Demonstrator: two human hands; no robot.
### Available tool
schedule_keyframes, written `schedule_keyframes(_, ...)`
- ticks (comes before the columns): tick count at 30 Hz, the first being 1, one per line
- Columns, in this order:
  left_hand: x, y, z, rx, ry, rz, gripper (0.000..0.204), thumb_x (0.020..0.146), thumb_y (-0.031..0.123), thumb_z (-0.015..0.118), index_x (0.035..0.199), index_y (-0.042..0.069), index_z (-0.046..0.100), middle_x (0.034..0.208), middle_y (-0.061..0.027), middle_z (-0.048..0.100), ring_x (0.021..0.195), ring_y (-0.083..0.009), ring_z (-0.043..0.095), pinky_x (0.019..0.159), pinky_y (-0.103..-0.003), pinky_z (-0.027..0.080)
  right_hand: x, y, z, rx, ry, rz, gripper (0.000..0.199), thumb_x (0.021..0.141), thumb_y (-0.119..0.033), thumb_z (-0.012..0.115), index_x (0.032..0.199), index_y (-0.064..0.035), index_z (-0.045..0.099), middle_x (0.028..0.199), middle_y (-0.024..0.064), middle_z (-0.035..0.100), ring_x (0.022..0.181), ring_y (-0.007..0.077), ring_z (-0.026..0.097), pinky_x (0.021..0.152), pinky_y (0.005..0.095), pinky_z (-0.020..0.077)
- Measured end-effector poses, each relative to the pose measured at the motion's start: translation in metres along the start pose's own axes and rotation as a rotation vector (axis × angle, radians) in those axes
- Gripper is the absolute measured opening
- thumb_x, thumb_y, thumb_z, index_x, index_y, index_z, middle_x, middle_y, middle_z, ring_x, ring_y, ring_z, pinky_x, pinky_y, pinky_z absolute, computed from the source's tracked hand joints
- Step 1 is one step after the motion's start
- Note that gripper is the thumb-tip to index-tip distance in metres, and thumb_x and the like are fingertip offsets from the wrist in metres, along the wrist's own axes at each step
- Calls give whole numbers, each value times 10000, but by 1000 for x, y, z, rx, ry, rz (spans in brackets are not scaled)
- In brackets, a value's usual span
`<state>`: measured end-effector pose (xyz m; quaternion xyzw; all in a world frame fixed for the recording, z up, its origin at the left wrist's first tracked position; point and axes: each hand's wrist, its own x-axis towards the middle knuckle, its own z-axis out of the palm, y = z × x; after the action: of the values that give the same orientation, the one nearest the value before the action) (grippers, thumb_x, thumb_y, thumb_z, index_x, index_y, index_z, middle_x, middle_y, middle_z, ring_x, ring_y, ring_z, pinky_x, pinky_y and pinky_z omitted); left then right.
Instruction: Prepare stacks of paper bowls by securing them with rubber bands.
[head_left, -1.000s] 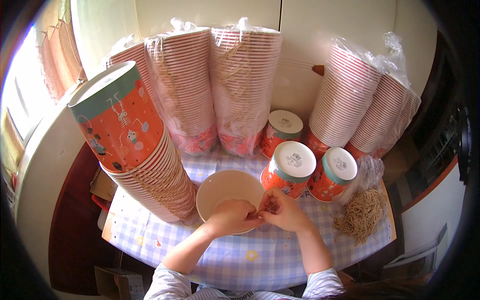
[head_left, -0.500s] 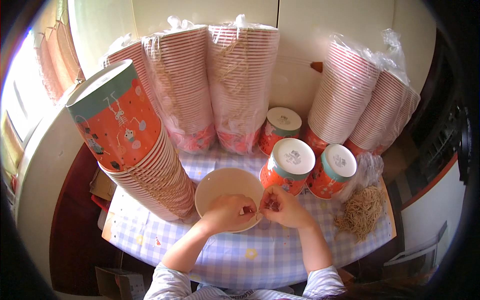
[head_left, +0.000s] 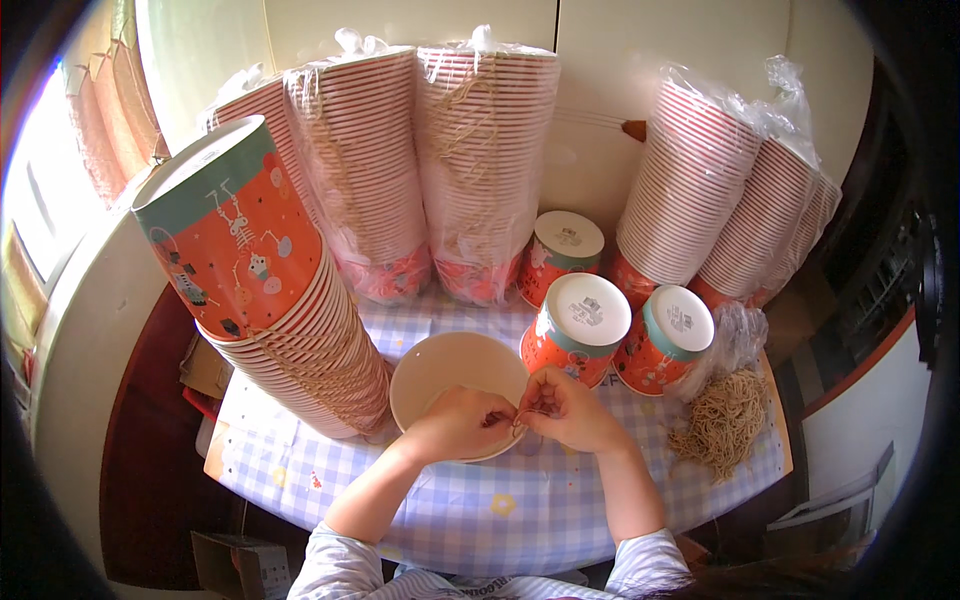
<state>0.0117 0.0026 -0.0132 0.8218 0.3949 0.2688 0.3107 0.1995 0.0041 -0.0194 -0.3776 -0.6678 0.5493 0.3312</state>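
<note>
Over the near rim of a cream bowl [head_left: 455,385], on a blue-and-white checked tablecloth [head_left: 480,500]:

- Left hand [head_left: 462,420]: fingers curled nearly closed, fingertips pinched on something small and thin, apparently a rubber band [head_left: 518,418]; too small to tell for certain.
- Right hand [head_left: 565,408]: likewise curled, thumb and forefinger meeting the left fingertips at the same spot; grip fine, palm turned inward.
- Bowl: upright, open, apparently empty, partly hidden under both hands, touching the foot of the tilted stack.
- Tilted stack of orange printed cups [head_left: 270,300]: leaning left of the bowl, bottom end up, bound lengthwise by thin tan bands.
- Three upturned orange cups [head_left: 585,325]: just beyond the right hand, white bases showing.
- Heap of tan rubber bands [head_left: 722,420]: right of the hands, well apart, beside a crumpled clear bag.
- Wrapped cup stacks [head_left: 480,160]: along the back wall, in clear plastic.

Handling note, as judgement: best worked with fingertips only, both pinches kept close together so the thin piece stays taut and in sight; wrists kept low over the bowl; elbows kept clear of the leaning stack, which looks easy to topple; band stretched gradually rather than snapped.
</note>
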Motion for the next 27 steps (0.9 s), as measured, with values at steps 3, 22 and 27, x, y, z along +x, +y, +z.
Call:
schedule_keyframes(3,3,9,-8,13,-101,-61,169,740,218,582,824,100,667,719,-108,633,622,-249,616,606,-327,485,0,1,-1,23,7,-3,250,753,43,586,928,-46,432,845,8,523,788,78,528,708,215,442)
schedule_keyframes(22,3,2,-2,-96,-18,-45,182,744,211,635,757,32,604,713,-106,635,628,-228,620,594,-309,482,-2,-4,0,-130,29,-36,208,737,-26,596,901,-40,468,790,26,553,738,92,557,664,240,462)
schedule_keyframes(27,2,1,-1,-245,9,-52,204,733,141,641,874,47,526,735,-89,640,630,-196,622,579,-290,479,-2,-8,-3,-188,27,-25,208,742,-38,597,908,-42,471,781,27,556,717,93,549,661,240,456)
